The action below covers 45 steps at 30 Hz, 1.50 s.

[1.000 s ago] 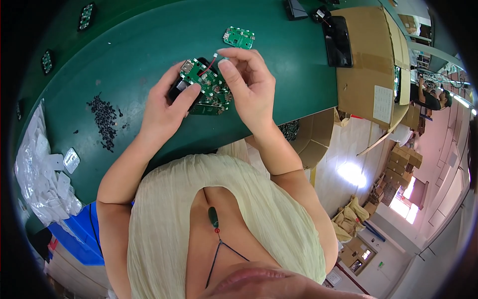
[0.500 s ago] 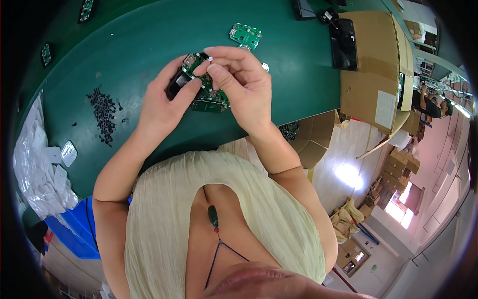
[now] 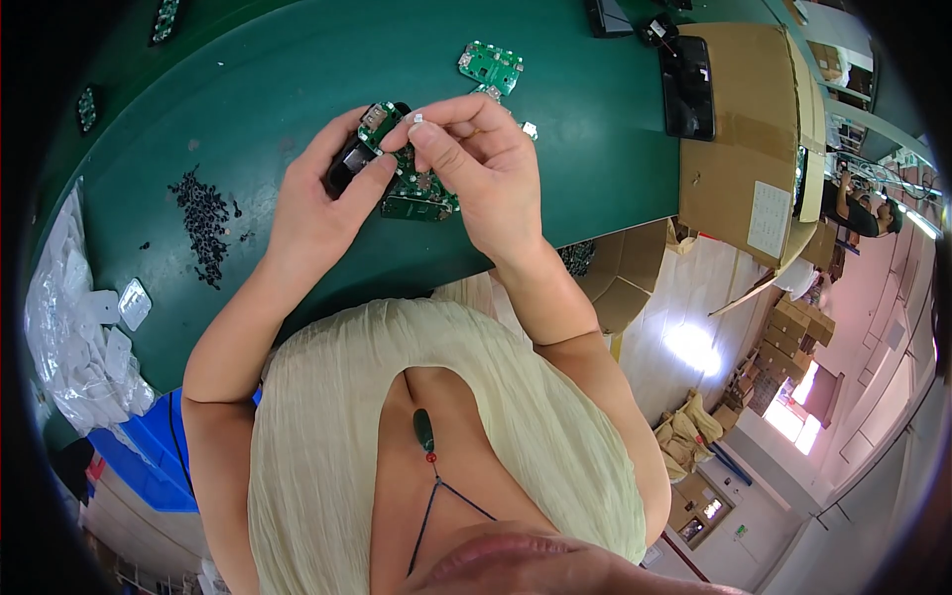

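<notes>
My left hand (image 3: 322, 198) is closed around a black plastic housing (image 3: 346, 169), its thumb along the near side. A green circuit board (image 3: 373, 123) with a metal port sits at the housing's upper end. Between the thumb and forefinger of my right hand (image 3: 486, 174) is a small white connector (image 3: 418, 118), held just above the board. Whether a wire runs from it is too small to tell. Below the hands, more green circuit boards (image 3: 421, 206) lie on the table, partly covered by my fingers. Further circuit boards (image 3: 491, 66) rest beyond my right hand.
Small black parts (image 3: 205, 228) lie heaped on the green table (image 3: 595, 129) at left, near clear plastic bags (image 3: 74, 327). At right stands a cardboard box (image 3: 734, 129) with a black casing (image 3: 687, 89) against it. An open carton (image 3: 630, 273) sits below the table edge. Another person (image 3: 858, 208) is far right.
My left hand and the housing have shifted slightly left, showing more of the housing. The right hand stays nearly in place, still pinching the white connector.
</notes>
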Each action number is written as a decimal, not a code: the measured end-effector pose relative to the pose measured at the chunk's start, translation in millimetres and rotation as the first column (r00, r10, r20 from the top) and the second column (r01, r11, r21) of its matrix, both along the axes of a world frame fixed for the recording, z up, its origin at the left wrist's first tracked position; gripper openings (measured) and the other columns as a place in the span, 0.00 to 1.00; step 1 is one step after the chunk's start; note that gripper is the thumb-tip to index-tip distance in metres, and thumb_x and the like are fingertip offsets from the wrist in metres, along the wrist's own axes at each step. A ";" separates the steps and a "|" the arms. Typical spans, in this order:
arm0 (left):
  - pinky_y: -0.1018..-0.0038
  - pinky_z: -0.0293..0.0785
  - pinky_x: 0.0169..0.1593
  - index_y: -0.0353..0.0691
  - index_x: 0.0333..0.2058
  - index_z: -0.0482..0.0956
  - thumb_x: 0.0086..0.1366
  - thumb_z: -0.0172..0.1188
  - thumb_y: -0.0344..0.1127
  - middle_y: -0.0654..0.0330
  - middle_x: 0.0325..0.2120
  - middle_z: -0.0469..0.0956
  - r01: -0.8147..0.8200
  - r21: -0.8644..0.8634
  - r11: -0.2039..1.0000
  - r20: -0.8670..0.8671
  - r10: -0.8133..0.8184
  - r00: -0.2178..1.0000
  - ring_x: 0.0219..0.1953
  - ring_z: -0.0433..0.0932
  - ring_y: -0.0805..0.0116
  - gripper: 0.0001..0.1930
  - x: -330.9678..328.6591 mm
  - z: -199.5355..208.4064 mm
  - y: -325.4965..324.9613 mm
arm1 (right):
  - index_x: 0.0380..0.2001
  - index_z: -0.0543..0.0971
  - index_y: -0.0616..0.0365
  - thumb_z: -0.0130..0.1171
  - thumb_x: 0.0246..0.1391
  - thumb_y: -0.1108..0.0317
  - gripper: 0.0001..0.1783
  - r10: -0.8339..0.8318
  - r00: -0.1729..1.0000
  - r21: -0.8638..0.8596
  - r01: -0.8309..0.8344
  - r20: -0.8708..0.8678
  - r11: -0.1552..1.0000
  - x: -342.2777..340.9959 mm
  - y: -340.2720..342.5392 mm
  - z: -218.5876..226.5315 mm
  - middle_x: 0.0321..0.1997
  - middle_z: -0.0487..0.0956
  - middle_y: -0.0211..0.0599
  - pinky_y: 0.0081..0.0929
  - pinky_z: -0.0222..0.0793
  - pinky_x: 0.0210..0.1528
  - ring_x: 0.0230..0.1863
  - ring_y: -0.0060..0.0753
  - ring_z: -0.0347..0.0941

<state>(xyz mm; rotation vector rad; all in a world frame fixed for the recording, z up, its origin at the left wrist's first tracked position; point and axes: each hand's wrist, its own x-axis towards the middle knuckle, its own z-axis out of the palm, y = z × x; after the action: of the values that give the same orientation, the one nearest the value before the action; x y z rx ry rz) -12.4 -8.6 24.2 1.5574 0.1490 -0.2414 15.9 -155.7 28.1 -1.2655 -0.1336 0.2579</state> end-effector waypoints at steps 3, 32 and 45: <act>0.83 0.67 0.39 0.34 0.47 0.68 0.58 0.55 0.30 0.65 0.35 0.73 -0.005 -0.018 1.000 0.002 0.005 1.000 0.35 0.69 0.81 0.17 -0.1 0.6 1.6 | 0.31 0.71 0.61 0.51 0.53 0.75 0.02 0.040 0.999 0.022 -0.040 0.003 0.999 4.0 0.3 -3.6 0.30 0.78 0.37 0.10 0.60 0.24 0.26 0.14 0.66; 0.84 0.60 0.24 0.40 0.49 0.69 0.52 0.60 0.46 0.69 0.27 0.71 0.109 -0.131 0.985 -0.431 -0.155 0.889 0.25 0.66 0.82 0.27 1.5 17.1 31.7 | 0.32 0.73 0.67 0.56 0.47 0.81 0.06 0.320 0.932 -0.328 -0.254 0.167 0.910 18.2 -5.0 18.6 0.30 0.76 0.36 0.16 0.68 0.33 0.29 0.21 0.72; 0.88 0.51 0.16 0.32 0.51 0.64 0.56 0.56 0.37 0.66 0.23 0.70 0.053 -0.083 0.995 -0.516 -0.088 0.852 0.18 0.63 0.84 0.25 4.1 32.2 29.9 | 0.24 0.71 0.61 0.60 0.31 0.81 0.12 0.734 0.363 -0.803 0.075 0.574 0.591 39.4 -10.5 33.6 0.26 0.71 0.34 0.28 0.66 0.28 0.27 0.38 0.68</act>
<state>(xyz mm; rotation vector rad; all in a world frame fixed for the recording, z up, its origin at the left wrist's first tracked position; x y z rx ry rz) -8.3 21.3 56.4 1.4014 0.5049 -0.7216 55.3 -166.2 61.7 -2.1030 -1.4503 -0.0328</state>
